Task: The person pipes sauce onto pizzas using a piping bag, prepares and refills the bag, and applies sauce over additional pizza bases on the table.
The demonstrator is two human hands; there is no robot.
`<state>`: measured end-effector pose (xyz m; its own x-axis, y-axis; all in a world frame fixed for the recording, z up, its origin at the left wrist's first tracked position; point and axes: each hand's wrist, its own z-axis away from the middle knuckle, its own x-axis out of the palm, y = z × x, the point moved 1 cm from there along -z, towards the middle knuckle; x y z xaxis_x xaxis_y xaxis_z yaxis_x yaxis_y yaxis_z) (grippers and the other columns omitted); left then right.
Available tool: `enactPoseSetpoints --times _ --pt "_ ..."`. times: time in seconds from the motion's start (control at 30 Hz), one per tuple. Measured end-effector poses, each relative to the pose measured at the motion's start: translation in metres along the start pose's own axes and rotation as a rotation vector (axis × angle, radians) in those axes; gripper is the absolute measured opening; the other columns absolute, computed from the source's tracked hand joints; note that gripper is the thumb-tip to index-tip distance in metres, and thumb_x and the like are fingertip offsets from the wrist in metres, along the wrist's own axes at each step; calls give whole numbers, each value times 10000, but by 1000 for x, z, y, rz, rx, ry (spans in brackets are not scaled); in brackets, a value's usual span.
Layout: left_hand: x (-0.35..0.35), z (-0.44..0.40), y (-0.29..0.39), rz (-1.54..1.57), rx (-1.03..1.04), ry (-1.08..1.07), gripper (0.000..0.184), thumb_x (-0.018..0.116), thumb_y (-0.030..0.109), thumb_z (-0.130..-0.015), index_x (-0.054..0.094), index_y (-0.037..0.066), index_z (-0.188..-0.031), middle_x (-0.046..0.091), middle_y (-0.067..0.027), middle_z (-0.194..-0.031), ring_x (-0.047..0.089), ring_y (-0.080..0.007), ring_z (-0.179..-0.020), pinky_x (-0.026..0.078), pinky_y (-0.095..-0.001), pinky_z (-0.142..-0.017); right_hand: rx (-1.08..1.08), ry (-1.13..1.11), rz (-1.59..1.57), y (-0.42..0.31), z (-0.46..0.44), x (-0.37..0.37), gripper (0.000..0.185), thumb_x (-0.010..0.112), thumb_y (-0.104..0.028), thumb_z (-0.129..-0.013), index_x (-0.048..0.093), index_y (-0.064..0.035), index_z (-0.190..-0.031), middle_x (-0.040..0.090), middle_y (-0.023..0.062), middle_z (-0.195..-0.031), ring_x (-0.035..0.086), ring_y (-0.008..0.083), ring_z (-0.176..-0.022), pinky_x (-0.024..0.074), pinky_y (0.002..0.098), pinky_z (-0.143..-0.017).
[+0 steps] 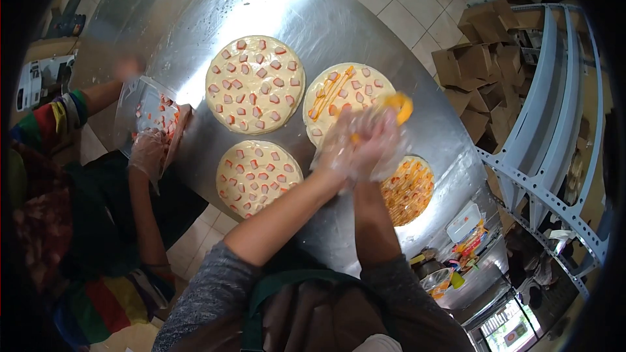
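Note:
My left hand (pixel 336 146) and my right hand (pixel 379 137), both in clear plastic gloves, are closed together around what looks like a sauce bag (pixel 399 107), yellow-orange and smeared by motion. Most of it is hidden by my fingers. Below them lies a round pizza base (pixel 315 85) with pale pink, red-edged pieces and orange sauce lines on its upper left part. To the right, partly behind my right forearm, another pizza (pixel 409 189) is covered in orange lines. Two more pizza bases, one larger (pixel 254 85) and one smaller (pixel 251 186), carry only the pink pieces.
At the left, a co-worker's gloved hand (pixel 149 150) reaches into a tray (pixel 127 114) of pink pieces. The metal table (pixel 326 6) holds a plastic container (pixel 463 221) and packets at lower right. Cardboard boxes (pixel 476 68) and a metal rack (pixel 541 202) stand beyond its right edge.

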<state>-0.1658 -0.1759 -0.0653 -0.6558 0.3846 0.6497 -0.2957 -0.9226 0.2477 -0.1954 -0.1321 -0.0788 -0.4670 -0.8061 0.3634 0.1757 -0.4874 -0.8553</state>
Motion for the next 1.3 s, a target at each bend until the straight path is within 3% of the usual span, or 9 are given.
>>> enactPoseSetpoints --times 0.47,0.53,0.63,0.77,0.83,0.93,1.1,1.2,1.3 --pt "33 -31 -4 -172 -46 35 502 408 461 -929 477 42 -1196 568 -96 -1020 566 -164 -852 473 -290 -756 -162 147 38 -20 -32 21 256 442 -251 -921 379 -122 -709 372 -23 -635 376 86 -569 364 246 -562" --pt "-15 -22 -18 -238 -74 -94 493 418 438 -933 469 22 -1193 558 -88 -1017 559 -165 -866 468 -288 -753 32 -72 -50 -21 -4 -9 263 454 -253 -916 369 -122 -705 367 -21 -628 373 90 -572 358 245 -567" --pt "-41 16 -38 -1239 359 63 473 415 403 -943 469 -1 -1184 561 -86 -1038 565 -174 -914 471 -294 -785 155 -231 -57 -14 34 -29 288 467 -280 -906 351 -131 -688 336 -28 -594 340 85 -541 319 235 -536" --pt "-11 -6 -28 114 -142 -71 454 427 398 -941 492 12 -1171 569 -95 -1053 569 -173 -928 462 -278 -808 -78 -20 222 10 -2 -44 302 468 -292 -901 343 -136 -675 305 -30 -562 301 81 -504 268 230 -482" --pt "24 -23 -17 -104 -55 -90 488 420 444 -932 492 33 -1184 568 -105 -1045 568 -181 -931 467 -285 -797 -10 114 -125 -18 -32 -5 298 458 -284 -905 342 -136 -674 299 -32 -560 290 82 -493 259 231 -467" --pt "46 -59 -21 -151 -57 -97 542 381 487 -930 469 39 -1222 561 -124 -1062 570 -194 -942 467 -291 -804 -372 180 151 -8 -72 -9 282 431 -280 -916 370 -134 -683 338 -25 -595 311 86 -501 293 224 -490" --pt "-9 -12 -37 -118 -143 -92 565 370 486 -931 415 41 -1275 512 -135 -1143 531 -194 -1007 446 -289 -836 -117 57 150 1 -8 -44 186 454 -244 -913 406 -91 -820 393 4 -717 369 102 -609 339 231 -567" --pt "-59 13 -71 -974 373 32 519 445 454 -915 431 54 -1246 508 -132 -1135 522 -200 -1018 447 -297 -848 -56 -17 252 13 52 -67 164 475 -218 -908 422 -62 -917 424 25 -797 404 113 -685 366 237 -619" --pt "-36 2 -58 -334 43 -38 499 468 457 -906 448 56 -1203 526 -128 -1096 542 -204 -973 450 -298 -851 -170 -17 532 24 62 -77 201 495 -191 -903 438 -33 -1015 455 46 -878 439 124 -761 392 244 -671"
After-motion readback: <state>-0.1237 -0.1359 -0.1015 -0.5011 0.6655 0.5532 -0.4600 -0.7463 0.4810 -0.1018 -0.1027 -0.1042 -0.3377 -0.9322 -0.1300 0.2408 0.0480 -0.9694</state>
